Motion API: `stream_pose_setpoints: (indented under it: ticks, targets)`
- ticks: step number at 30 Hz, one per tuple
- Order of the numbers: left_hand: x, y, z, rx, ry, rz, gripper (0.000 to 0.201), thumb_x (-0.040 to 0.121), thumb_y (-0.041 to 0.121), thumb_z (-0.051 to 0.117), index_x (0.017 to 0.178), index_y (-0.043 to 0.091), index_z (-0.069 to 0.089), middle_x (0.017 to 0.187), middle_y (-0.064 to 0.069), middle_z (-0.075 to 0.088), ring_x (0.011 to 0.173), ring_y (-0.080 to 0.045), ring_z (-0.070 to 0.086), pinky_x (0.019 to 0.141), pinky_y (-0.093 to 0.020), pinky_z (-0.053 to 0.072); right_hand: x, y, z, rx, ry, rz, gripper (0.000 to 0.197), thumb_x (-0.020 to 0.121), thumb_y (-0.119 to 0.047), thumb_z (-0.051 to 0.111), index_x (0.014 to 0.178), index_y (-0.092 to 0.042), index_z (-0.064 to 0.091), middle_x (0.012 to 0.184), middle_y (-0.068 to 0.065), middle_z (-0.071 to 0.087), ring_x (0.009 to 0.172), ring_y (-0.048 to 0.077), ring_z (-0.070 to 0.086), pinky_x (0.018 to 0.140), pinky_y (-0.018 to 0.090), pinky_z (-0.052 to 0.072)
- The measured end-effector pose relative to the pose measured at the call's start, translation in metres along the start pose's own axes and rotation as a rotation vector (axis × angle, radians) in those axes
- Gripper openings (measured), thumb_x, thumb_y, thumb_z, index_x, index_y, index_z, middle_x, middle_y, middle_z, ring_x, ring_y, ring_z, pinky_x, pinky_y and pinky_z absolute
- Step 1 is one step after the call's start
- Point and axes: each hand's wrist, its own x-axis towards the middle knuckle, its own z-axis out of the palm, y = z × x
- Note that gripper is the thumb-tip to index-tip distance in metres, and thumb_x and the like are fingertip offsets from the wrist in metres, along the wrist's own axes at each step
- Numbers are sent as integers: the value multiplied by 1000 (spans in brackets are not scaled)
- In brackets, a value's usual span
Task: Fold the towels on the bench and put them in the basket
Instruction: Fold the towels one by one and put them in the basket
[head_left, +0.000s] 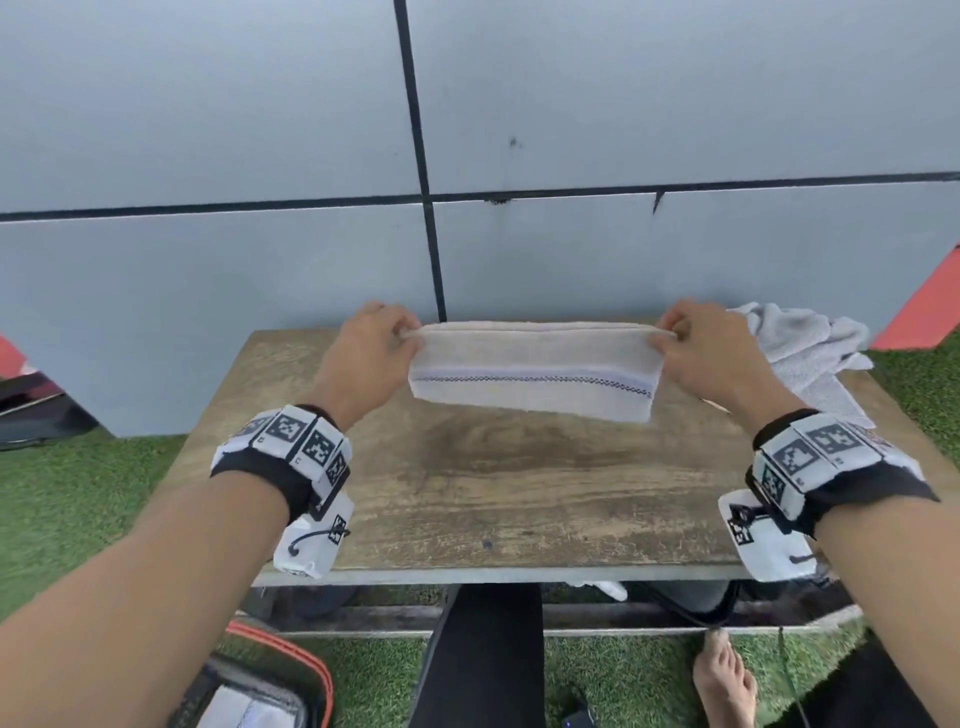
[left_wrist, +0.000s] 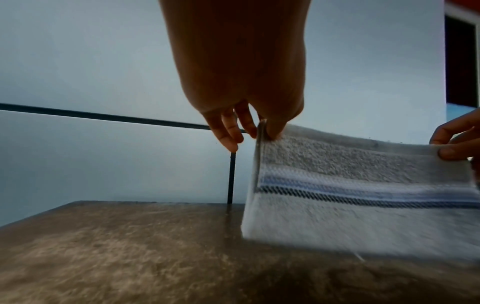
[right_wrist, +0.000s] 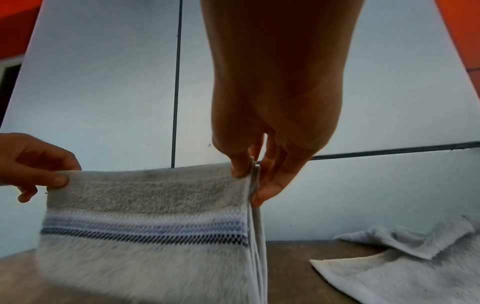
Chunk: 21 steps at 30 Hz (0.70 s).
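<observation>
Pale grey panelled wall (head_left: 208, 104) with dark seams, green turf (head_left: 78, 519) below.

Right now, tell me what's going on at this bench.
A person is folding towels. The left hand and right hand each pinch a top corner of a striped towel, already doubled over, and hold it hanging above the wooden bench. A second towel lies crumpled on the bench's right end, not yet folded. A basket on the grass already holds something white.
</observation>
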Motion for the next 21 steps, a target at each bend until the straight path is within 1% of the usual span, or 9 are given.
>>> stream_pose_setpoints:
  ticks: [2,4,6,8,9,12,14,16,21]
  targets:
    - [-18,-2,-4,-21,86,64,14,93,20,67,106,18,67,101,3,52,84,-14,53,80,-25,42,-17,-2,-4,84,38,-37,8,91,-18,68,94,-16,62,89,1,64,87,21,58,74,26,37]
    - [-44,-7,-2,15,42,75,16,92,20,68,109,20,65,103,6,50,83,-14,54,75,-24,45,-38,6,-1,86,-21,-68,10,90,-12,70,94,-15,61,95,2,66,86,21,62,71,27,39]
    - [-73,-17,5,57,-155,16,20,92,20,68,111,23,63,107,6,51,86,-10,55,69,-15,43,-60,22,7,-22,-256,-57,15,88,-11,71,93,-21,61,102,1,68,86,18,64,69,28,47]
    - [-97,-29,17,105,-372,-64,25,91,23,68,114,27,59,108,6,56,89,-9,58,65,-13,40,-80,39,19,-155,-513,9,20,88,-11,69,100,-26,62,110,-3,65,95,14,63,81,30,54]
    - [-107,-33,23,78,-429,-128,26,92,26,68,115,26,56,107,6,58,92,-12,60,68,-17,41,-87,46,25,-164,-549,58,20,90,-11,65,103,-26,61,110,-3,64,97,15,63,83,32,55]
    - [-119,-35,34,41,-410,-303,24,98,35,60,113,16,58,102,1,62,95,-17,60,77,-26,44,-104,51,40,-127,-419,197,7,97,-17,53,99,-18,59,97,1,66,87,18,62,72,33,52]
    - [-119,-34,39,103,-396,-324,29,101,40,55,86,17,63,78,0,61,71,-15,58,68,-26,42,-109,49,48,-165,-391,226,23,100,-27,54,82,-13,56,77,1,62,70,17,57,61,29,45]
    - [-119,-30,41,152,-398,-337,49,100,42,54,57,21,43,50,4,39,45,-14,38,53,-25,33,-114,45,53,-178,-379,248,40,100,-34,56,66,-15,46,59,-1,50,54,16,47,53,27,37]
    - [-115,-25,43,133,-377,-365,52,97,35,59,53,24,35,45,6,30,37,-12,27,47,-22,31,-118,45,58,-133,-296,277,19,95,-31,60,82,-18,57,79,2,65,71,18,61,65,33,51]
